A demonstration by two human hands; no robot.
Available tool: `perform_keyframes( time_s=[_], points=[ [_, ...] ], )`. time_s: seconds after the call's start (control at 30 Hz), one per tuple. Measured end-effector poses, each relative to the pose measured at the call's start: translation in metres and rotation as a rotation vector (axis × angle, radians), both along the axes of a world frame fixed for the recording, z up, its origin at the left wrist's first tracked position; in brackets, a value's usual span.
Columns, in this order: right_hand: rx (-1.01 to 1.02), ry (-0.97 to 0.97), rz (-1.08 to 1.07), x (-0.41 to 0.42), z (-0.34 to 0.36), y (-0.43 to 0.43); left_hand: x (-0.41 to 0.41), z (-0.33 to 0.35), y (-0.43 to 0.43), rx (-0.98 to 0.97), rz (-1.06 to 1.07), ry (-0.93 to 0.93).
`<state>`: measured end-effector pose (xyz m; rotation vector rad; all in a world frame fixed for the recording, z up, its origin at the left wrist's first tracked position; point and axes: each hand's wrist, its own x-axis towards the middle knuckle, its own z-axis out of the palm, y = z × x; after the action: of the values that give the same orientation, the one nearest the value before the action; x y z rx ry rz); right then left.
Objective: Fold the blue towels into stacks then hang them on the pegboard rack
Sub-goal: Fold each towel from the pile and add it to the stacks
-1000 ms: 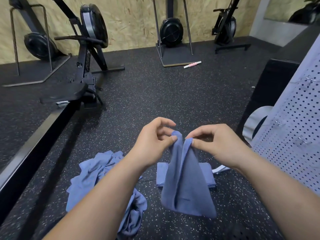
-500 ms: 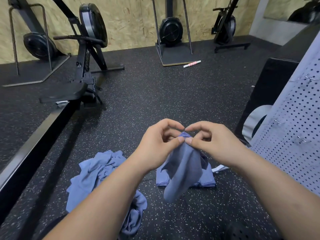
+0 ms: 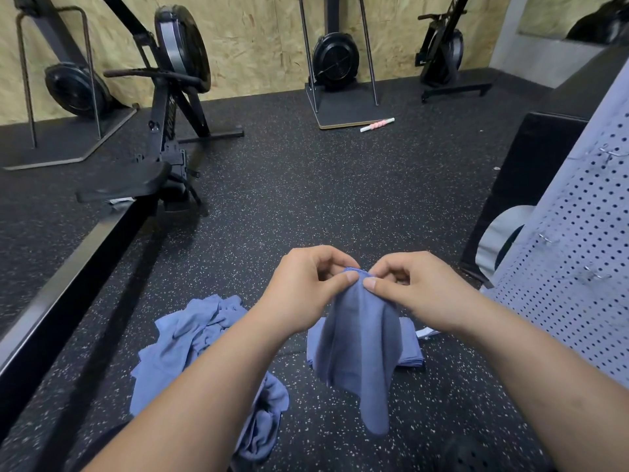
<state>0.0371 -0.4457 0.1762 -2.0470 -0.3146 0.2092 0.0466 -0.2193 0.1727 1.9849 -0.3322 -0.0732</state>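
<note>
Above floor [image 3: 306, 199], left hand [image 3: 304, 292], right hand [image 3: 420, 291] pinch blue towel [image 3: 360, 352] top; rower [image 3: 169, 112] lettering blurred.

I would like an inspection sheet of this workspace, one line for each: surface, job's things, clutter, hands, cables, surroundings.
Surface: black speckled floor.
Job's things: towel hanging in the air from both hands; folded stack on the floor behind it; unfolded pile at left; pegboard at right, its visible hooks bare.
Clutter: pink and white roller on the floor far ahead.
Hands: left hand and right hand each pinch the towel's top edge, close together.
Cables: nothing seen.
Surroundings: rower at left, more machines along the board wall, black box at right.
</note>
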Motion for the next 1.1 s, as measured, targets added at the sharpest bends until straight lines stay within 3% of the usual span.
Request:
perform_keyframes(
  time_s=[0.23, 0.4, 0.7, 0.97, 1.1],
  points=[
    [-0.064, -0.046, -0.011, 0.0, -0.002, 0.0, 0.0, 0.0, 0.001, 0.145, 0.006, -0.08],
    [-0.199, -0.104, -0.002, -0.001, -0.004, 0.0, -0.001, 0.004, 0.005, 0.397, 0.08, -0.236],
    [-0.469, -0.295, -0.247, 0.012, 0.01, -0.053, 0.026, 0.011, 0.063, 0.417, 0.574, -0.278],
    [-0.707, -0.533, -0.252, 0.007, 0.003, -0.061, 0.022, 0.011, 0.073, 0.365, 0.65, -0.334],
    [-0.866, -0.48, -0.335, 0.009, -0.005, -0.061, 0.019, 0.015, 0.073, 0.283, 0.663, -0.351]
  ],
)
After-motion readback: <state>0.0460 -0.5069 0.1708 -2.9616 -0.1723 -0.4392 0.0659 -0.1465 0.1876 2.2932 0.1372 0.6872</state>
